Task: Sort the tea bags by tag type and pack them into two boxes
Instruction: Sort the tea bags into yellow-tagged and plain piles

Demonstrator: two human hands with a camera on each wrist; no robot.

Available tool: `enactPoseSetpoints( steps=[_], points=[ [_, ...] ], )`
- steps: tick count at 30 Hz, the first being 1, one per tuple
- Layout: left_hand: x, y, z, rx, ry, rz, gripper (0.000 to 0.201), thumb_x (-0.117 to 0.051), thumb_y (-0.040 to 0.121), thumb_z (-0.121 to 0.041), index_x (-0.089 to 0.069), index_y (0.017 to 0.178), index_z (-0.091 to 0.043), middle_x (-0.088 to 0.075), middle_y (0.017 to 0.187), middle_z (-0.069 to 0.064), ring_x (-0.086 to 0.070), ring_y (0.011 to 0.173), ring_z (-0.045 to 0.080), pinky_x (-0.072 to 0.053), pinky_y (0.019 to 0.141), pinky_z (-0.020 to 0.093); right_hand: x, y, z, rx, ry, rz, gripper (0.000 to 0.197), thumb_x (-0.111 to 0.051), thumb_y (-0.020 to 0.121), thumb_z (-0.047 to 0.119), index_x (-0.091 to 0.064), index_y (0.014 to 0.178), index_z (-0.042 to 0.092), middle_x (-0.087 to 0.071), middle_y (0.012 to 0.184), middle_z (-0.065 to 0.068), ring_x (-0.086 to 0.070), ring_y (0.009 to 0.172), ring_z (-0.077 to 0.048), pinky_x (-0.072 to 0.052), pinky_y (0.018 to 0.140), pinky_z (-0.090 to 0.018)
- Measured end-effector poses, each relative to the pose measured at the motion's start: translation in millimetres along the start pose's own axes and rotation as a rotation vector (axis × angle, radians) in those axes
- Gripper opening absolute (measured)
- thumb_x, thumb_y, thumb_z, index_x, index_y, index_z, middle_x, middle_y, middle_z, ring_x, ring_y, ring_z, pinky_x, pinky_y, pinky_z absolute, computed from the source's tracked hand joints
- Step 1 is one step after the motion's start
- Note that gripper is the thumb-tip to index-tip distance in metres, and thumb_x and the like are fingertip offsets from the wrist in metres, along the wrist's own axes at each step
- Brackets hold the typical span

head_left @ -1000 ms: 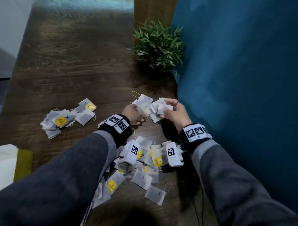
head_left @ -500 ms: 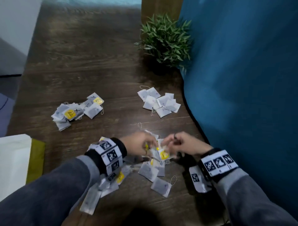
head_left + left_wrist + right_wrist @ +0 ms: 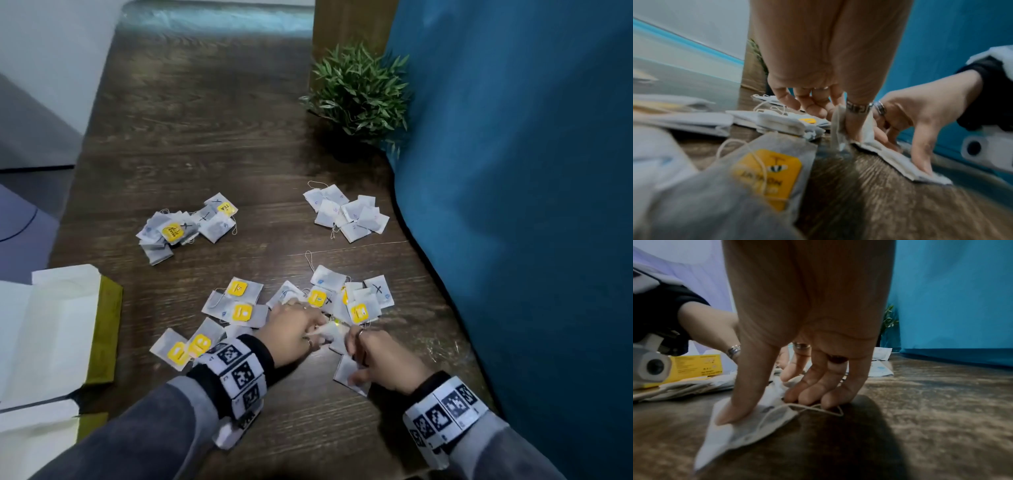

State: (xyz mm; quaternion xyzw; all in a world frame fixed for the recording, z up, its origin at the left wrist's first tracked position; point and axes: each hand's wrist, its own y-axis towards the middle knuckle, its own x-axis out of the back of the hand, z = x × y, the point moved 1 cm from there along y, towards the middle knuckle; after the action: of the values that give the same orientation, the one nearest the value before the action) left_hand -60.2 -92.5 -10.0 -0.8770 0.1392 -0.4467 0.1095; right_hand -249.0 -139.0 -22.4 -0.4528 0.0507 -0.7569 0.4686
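Fingers of the right hand (image 3: 797,331) splay downward, thumb and fingertips pressing a flat white paper tea bag (image 3: 740,423) onto the dark wooden table (image 3: 212,144). It lies directly beneath that hand, nearest the person. The left hand (image 3: 291,329) pinches another bag just left.

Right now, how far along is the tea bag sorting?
Partly done. Two sorted piles sit apart on the table: a yellow-tag pile far left and a plain pile far right. In hand: the left hand pinches a bag from the mixed pile, while the right hand pins a plain bag. Left: most of the mixed pile is unsorted, and no bags are seen boxed yet.
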Motion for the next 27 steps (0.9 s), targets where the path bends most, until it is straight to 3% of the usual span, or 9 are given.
enactPoseSetpoints(
  steps=[3, 6, 8, 12, 14, 16, 18, 20, 27],
  points=[
    [12, -6, 11, 0.122, -0.385, -0.068, 0.023, -0.056, 0.092, -0.024, -0.04, 0.076, -0.017, -0.036, 0.07, -0.005, -0.036, 0.066, 0.009, -0.03, 0.061, 0.018, -5, -2, -2, -0.007, -0.011, 0.007, 0.026, -0.075, 0.068, 0.013, -0.054, 0.079, 0.023, -0.05, 0.064, 0.01, -0.046, 0.057, -0.003, -0.035, 0.055, -0.014],
    [22, -7, 22, 0.304, -0.918, -0.049, 0.007, -0.044, 0.096, -0.003, -0.048, 0.09, -0.003, -0.044, 0.083, 0.009, -0.045, 0.077, 0.016, -0.05, 0.071, 0.028, -1, -3, -5, -0.036, 0.256, -0.017, 0.021, -0.071, 0.074, 0.007, -0.056, 0.083, 0.019, -0.053, 0.073, 0.004, -0.045, 0.064, -0.005, -0.037, 0.065, -0.022],
    [27, -1, 23, 0.407, -1.155, -0.045, 0.024, -0.032, 0.093, 0.009, -0.052, 0.088, -0.003, -0.047, 0.08, 0.01, -0.047, 0.074, 0.019, -0.054, 0.067, 0.031, 11, -2, -10, -0.051, 0.493, -0.047, 0.018, -0.068, 0.08, 0.006, -0.053, 0.086, 0.016, -0.051, 0.077, 0.001, -0.046, 0.068, -0.005, -0.037, 0.067, -0.022],
    [44, 16, 13, 0.467, -1.241, -0.117, 0.039, -0.024, 0.079, 0.014, -0.044, 0.054, -0.009, -0.042, 0.075, 0.008, -0.039, 0.063, 0.021, -0.031, 0.057, 0.029, 40, 7, -8, -0.121, 0.909, -0.184, 0.016, -0.055, 0.087, -0.001, -0.051, 0.086, 0.014, -0.064, 0.081, -0.01, -0.061, 0.072, -0.018, -0.047, 0.069, -0.027],
    [50, 28, 8, 0.44, -1.098, -0.145, 0.036, -0.03, 0.083, 0.009, -0.046, 0.06, -0.013, -0.044, 0.075, 0.004, -0.038, 0.063, 0.016, -0.028, 0.055, 0.027, 54, 13, -8, -0.163, 1.066, -0.29, 0.019, -0.053, 0.084, -0.007, -0.049, 0.086, 0.012, -0.063, 0.075, -0.011, -0.062, 0.064, -0.016, -0.048, 0.064, -0.026],
    [48, 45, 8, 0.378, -0.771, -0.162, 0.017, -0.046, 0.085, -0.001, -0.051, 0.079, -0.017, -0.051, 0.086, 0.003, -0.048, 0.075, 0.015, -0.038, 0.062, 0.026, 64, 20, -14, -0.191, 1.138, -0.379, 0.021, -0.052, 0.083, -0.008, -0.049, 0.088, 0.012, -0.062, 0.079, -0.012, -0.059, 0.062, -0.017, -0.047, 0.062, -0.028],
    [41, 63, 13, 0.327, -0.422, -0.138, 0.022, -0.062, 0.082, -0.013, -0.054, 0.099, -0.024, -0.052, 0.108, 0.002, -0.052, 0.103, 0.022, -0.044, 0.086, 0.034, 70, 24, -22, -0.211, 1.153, -0.431, 0.02, -0.05, 0.087, -0.008, -0.052, 0.089, 0.012, -0.061, 0.087, -0.017, -0.056, 0.067, -0.02, -0.047, 0.063, -0.029],
    [33, 77, 17, 0.309, -0.175, -0.09, 0.036, -0.063, 0.083, -0.02, -0.052, 0.117, -0.028, -0.047, 0.125, 0.002, -0.042, 0.123, 0.025, -0.034, 0.1, 0.04, 73, 26, -28, -0.225, 1.21, -0.443, 0.019, -0.047, 0.088, -0.009, -0.054, 0.089, 0.009, -0.063, 0.085, -0.017, -0.059, 0.071, -0.024, -0.051, 0.064, -0.029],
    [31, 96, 15, 0.231, 0.1, 0.005, 0.04, -0.058, 0.088, -0.025, -0.05, 0.127, -0.03, -0.046, 0.138, 0.004, -0.036, 0.133, 0.022, -0.025, 0.101, 0.041, 76, 26, -40, -0.276, 1.581, -0.387, 0.023, -0.035, 0.091, -0.008, -0.05, 0.104, 0.003, -0.064, 0.089, -0.021, -0.069, 0.067, -0.026, -0.059, 0.063, -0.036]
  ],
)
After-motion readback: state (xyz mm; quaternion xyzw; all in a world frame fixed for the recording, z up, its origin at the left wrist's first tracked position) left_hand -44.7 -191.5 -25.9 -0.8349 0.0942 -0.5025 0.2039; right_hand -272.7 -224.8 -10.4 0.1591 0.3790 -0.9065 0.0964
